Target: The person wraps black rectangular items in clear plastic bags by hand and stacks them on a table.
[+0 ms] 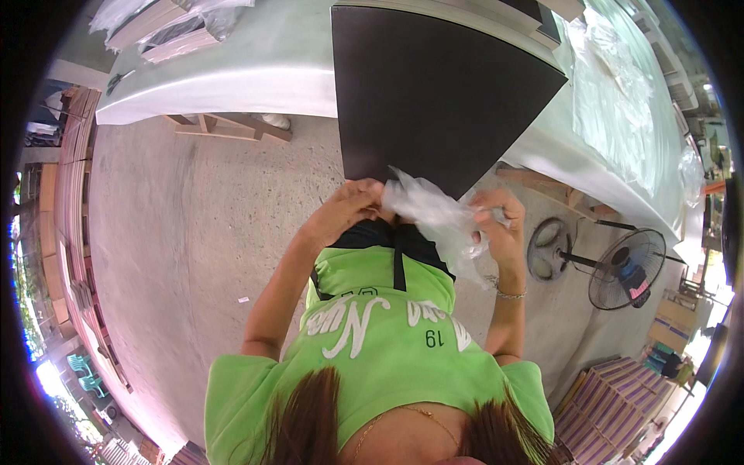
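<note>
A: State the position of the plastic film (434, 211).
B: Between the left hand (349, 209) and the right hand (500, 221), in front of the torso (387, 333).
A: And the panel (434, 93)?
B: Directly ahead of both hands, crossing the line of the table's (263, 58) near edge.
A: Specify the table's load.
B: Wrapped bundles (184, 43) at far left; plastic sheeting (616, 97) at right. A trestle (232, 128) is below the left section.
A: Floor (155, 248) items?
B: Fan (626, 269): right of the right hand. Stacked boards (74, 178): along the far left.
</note>
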`<state>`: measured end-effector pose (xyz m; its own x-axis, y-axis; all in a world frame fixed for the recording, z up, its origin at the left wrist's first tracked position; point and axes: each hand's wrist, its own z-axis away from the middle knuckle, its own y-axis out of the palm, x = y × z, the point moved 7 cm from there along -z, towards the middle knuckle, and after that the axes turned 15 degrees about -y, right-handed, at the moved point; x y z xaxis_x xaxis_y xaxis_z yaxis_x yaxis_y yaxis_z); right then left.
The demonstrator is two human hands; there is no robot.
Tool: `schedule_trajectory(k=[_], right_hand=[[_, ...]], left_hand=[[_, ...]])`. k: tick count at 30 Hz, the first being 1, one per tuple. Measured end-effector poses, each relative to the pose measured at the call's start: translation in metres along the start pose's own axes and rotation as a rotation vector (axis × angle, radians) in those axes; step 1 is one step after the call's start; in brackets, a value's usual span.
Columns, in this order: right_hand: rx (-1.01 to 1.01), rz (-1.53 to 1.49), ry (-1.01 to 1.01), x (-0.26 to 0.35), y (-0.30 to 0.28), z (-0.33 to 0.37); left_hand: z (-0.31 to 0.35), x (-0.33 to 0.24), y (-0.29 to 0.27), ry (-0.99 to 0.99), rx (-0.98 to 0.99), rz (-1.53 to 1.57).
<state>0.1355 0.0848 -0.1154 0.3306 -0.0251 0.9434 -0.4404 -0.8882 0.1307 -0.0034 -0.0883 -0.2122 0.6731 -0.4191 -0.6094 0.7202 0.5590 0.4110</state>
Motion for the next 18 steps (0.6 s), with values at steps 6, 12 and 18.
schedule_trajectory(k=[6,12,18], right_hand=[[-0.028,0.293,0.022,0.005,0.004,-0.005],[-0.024,0.152,0.171,0.002,0.023,-0.011],[-0.007,-0.11,0.275,-0.004,0.022,-0.002]], left_hand=[[0.047,-0.064,0.024,0.633,-0.464,-0.395],[0.048,-0.068,0.087,0.624,-0.086,-0.55],[0.039,-0.057,0.066,0.254,-0.017,-0.132]])
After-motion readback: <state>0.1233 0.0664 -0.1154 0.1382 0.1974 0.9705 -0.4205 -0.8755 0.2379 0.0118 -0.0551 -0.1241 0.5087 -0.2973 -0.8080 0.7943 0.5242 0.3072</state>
